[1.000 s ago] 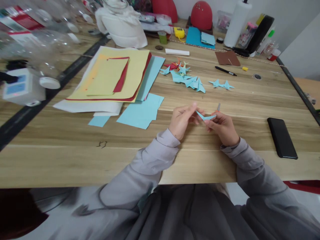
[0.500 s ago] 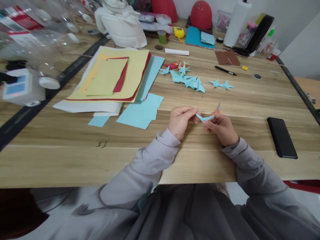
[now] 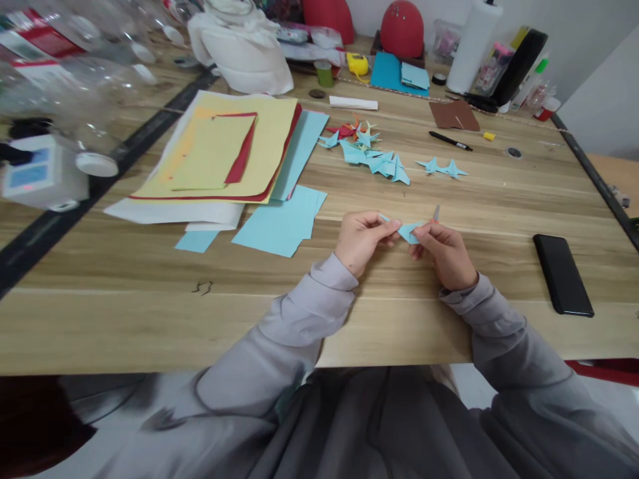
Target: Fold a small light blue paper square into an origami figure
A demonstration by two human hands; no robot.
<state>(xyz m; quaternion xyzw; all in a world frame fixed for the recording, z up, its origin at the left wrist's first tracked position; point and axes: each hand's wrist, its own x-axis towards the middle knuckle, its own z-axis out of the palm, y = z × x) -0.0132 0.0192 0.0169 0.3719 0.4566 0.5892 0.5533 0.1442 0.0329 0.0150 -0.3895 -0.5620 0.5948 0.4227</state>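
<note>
A small folded piece of light blue paper (image 3: pixel 409 232) is pinched between my two hands above the table. My left hand (image 3: pixel 365 238) grips its left part between thumb and fingers, and a blue tip shows above those fingers. On its right side my right hand (image 3: pixel 444 251) holds it the same way. Just behind my right fingers, the tip of a pair of scissors (image 3: pixel 436 213) sticks out; their handle is mostly hidden. Folded paper cranes (image 3: pixel 382 163) lie in a cluster beyond my hands, blue with some red and orange. A further blue folded pair (image 3: pixel 442 168) sits to their right.
Left of my hands are blue paper sheets (image 3: pixel 279 223) and a stack of yellow and red paper (image 3: pixel 214 150). A black phone (image 3: pixel 563 274) lies at right, a pen (image 3: pixel 450 141) farther back. Plastic bottles (image 3: pixel 94 86) and a white device (image 3: pixel 44 173) crowd the left.
The folded blue paper has turned from a thin V shape to show a broader face. My fingers have shifted their hold on it slightly, while both hands stay in nearly the same place.
</note>
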